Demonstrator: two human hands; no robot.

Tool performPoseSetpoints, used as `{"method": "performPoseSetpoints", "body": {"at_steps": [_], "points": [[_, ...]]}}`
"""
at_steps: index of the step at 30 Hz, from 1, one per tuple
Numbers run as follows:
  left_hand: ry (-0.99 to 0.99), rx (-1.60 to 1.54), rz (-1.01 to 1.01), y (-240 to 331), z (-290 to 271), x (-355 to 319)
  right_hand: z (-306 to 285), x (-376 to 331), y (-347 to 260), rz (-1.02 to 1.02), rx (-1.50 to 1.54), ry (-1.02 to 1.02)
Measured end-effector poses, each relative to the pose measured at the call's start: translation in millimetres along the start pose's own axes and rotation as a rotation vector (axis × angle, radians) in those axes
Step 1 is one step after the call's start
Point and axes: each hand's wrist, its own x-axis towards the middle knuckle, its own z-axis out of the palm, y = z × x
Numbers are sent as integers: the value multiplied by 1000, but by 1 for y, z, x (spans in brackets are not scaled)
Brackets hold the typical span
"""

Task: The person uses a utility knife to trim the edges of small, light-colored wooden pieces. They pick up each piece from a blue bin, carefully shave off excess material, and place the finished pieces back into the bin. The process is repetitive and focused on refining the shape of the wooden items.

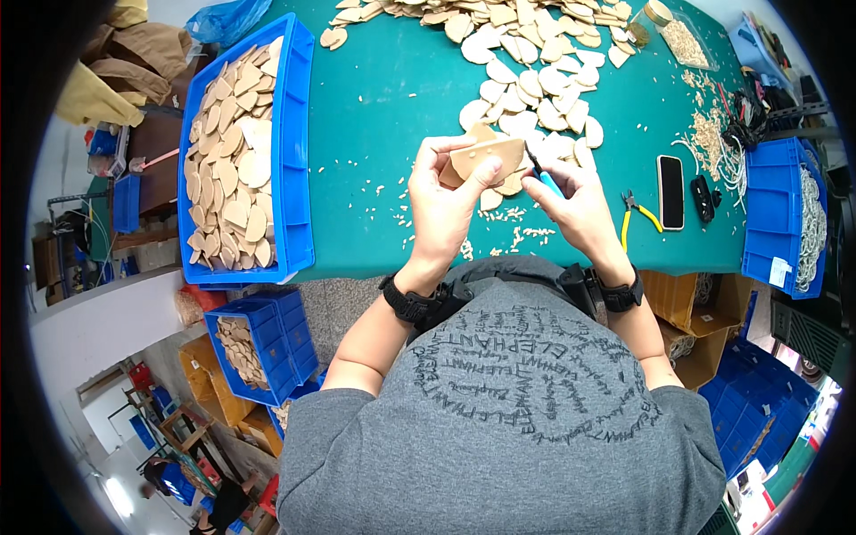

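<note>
My left hand (439,201) is closed on a flat tan half-round piece (506,153) that has small pale dots on its face; a second tan piece seems to show behind it. In my right hand (580,212) is a small hand tool with a blue handle (552,185) and a dark tip, which points toward the piece's right end. The tip's exact shape is too small to tell. Behind both hands, many similar half-round pieces (526,89) lie heaped on the green table (374,134). Small pale pellets (526,236) are scattered just in front of my hands.
At the left stands a blue bin (299,152) full of tan pieces. To the right lie yellow-handled cutters (638,218), a phone (670,193) and a small black object (703,198). A clear tray of pellets (684,45) sits far right, a blue bin (769,218) of cords near the right edge.
</note>
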Motion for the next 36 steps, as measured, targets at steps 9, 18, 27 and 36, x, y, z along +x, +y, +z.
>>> {"method": "performPoseSetpoints", "body": {"at_steps": [9,18,27,36], "points": [[-16,-111,-97,1,-3,2,-2,0,-3,36,30,25],[-176,-231,-292,13,-7,1,-13,9,-7,-23,291,-99],[-313,-78,-278,22,-18,-1,-26,5,-20,-70,-161,-192],[-374,-3,-259,25,-17,-2,-27,6,-19,-44,-244,-197]]}}
